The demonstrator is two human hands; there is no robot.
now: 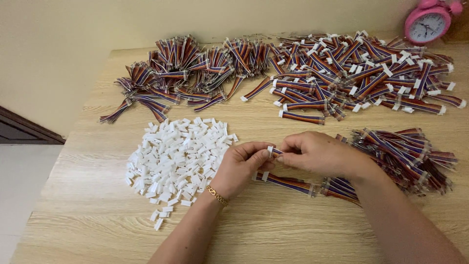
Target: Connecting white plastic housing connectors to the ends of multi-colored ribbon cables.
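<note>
A short multicoloured ribbon cable (276, 152) is pinched in the fingers of the right hand (317, 154), and a small white plastic connector housing (270, 150) is pinched against its end by the left hand (240, 166); both are held just above the worktop (273, 225), between the two hands. The housing appears only partly seated. One cable with a white housing (286, 182) lies directly beneath the hands. Left of the left hand, a large heap of loose white housings (178, 151) remains. Right of the right hand, a pile of cables without housings (403, 156) is judged still to be fitted. Beyond the hands, a broad spread of cables with white ends (361, 73) is judged finished, with bundled cables (181, 73) beside it. A pink alarm clock (427, 22) stands at the far corner.
</note>
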